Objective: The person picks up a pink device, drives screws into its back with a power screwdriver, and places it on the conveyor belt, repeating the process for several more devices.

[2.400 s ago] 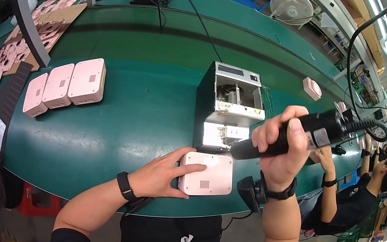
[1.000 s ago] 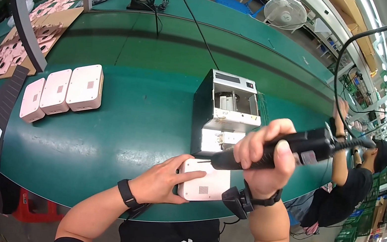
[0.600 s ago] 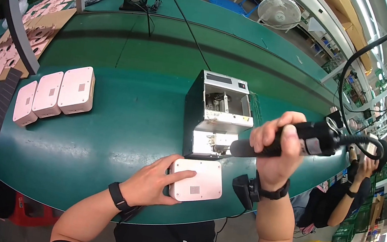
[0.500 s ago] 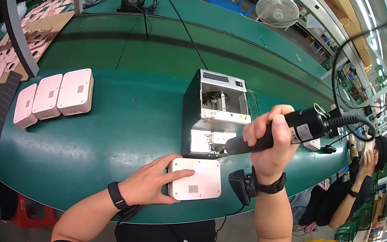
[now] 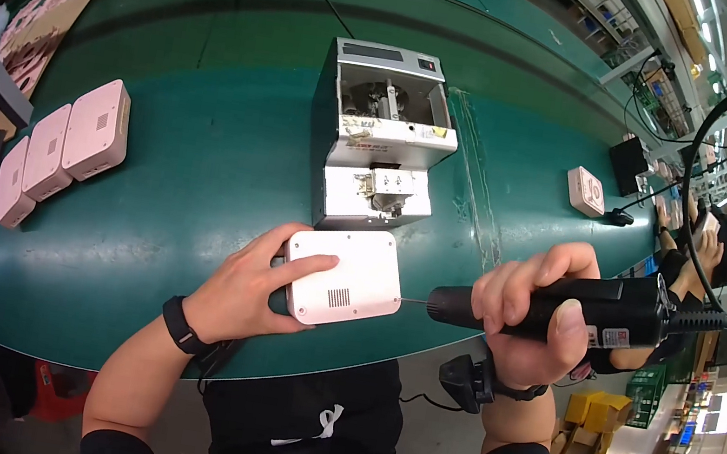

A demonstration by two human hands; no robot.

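Note:
My left hand point(image 5: 259, 282) grips the left side of a pale pink box-shaped casing point(image 5: 366, 270), its index finger lying across the top. The casing has rounded corners, screw holes near its edges and a small slotted grille. In my right hand point(image 5: 531, 304) is a black electric screwdriver point(image 5: 600, 309), held almost level, with its thin bit reaching the casing's right front corner. Whether a screw sits on the bit is too small to tell. Just behind the casing stands a grey and black screw feeder point(image 5: 386, 136) with an open top compartment.
Several similar pink casings point(image 5: 96, 131) stand in a row at the left. Another small pink device point(image 5: 586, 191) lies at the right, near a co-worker point(image 5: 708, 250). The screwdriver's black cable point(image 5: 697, 164) arcs up on the right. Pink parts point(image 5: 19, 44) cover cardboard at the far left.
My right hand has brought the screwdriver from the feeder's front down to the casing's right corner. The whole view has shifted, with my left hand still on the casing.

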